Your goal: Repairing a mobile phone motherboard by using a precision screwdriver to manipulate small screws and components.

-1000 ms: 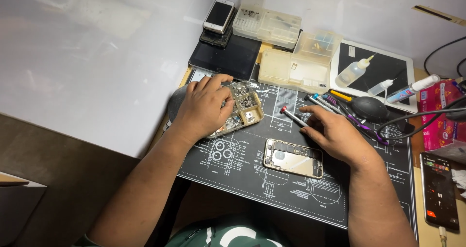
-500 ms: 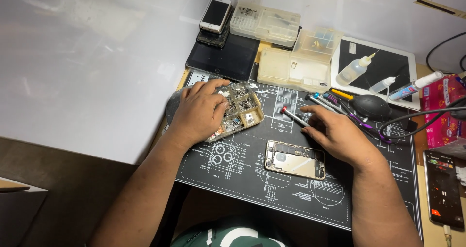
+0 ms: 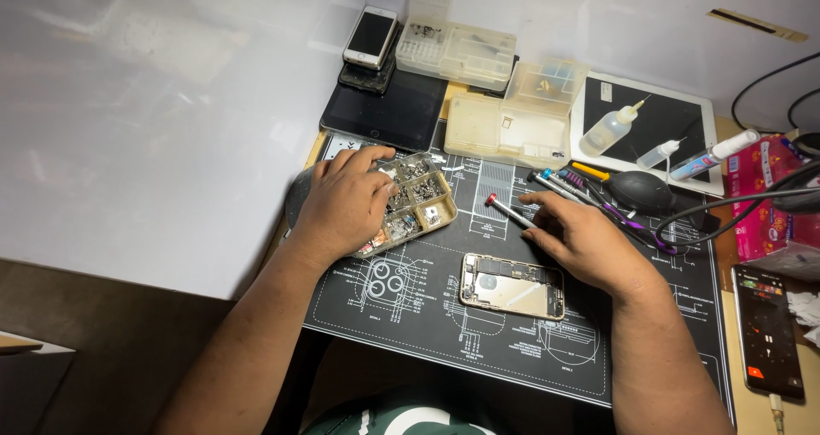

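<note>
Since half a second earlier, little had shifted: the left hand (image 3: 348,197) stayed spread over the small tan compartmented parts tray (image 3: 416,202), and the right hand (image 3: 583,240) stayed by the slim grey screwdriver with a red cap (image 3: 509,212).

Left hand: fingers apart and lying flat on the tray's left half, covering several cells, pinching nothing that could be seen. Right-hand cells showed tiny screws and metal bits.

Right hand: fingers loosely curled, tips touching the screwdriver's shaft near its lower end. Whether it actually gripped the tool or merely rested against it could not be told. The red cap pointed up-left, toward the tray.

Opened gold-rimmed phone body with its internals exposed (image 3: 512,285) lay flat on the black work mat printed with white diagrams (image 3: 478,354), just below the right hand's fingers and apart from both hands. Judgement: sorting or picking in the tray was in hand, the phone untouched for the moment.

Further out: a bundle of thin tools (image 3: 589,191) and a black rubber air blower (image 3: 642,189) right of the screwdriver; clear plastic storage boxes (image 3: 504,132) behind; a dark tablet (image 3: 389,114) with stacked phones at the back; a second phone with a lit screen (image 3: 767,328) at the far right.

Against the frame one second back, the tray looked only slightly turned.
</note>
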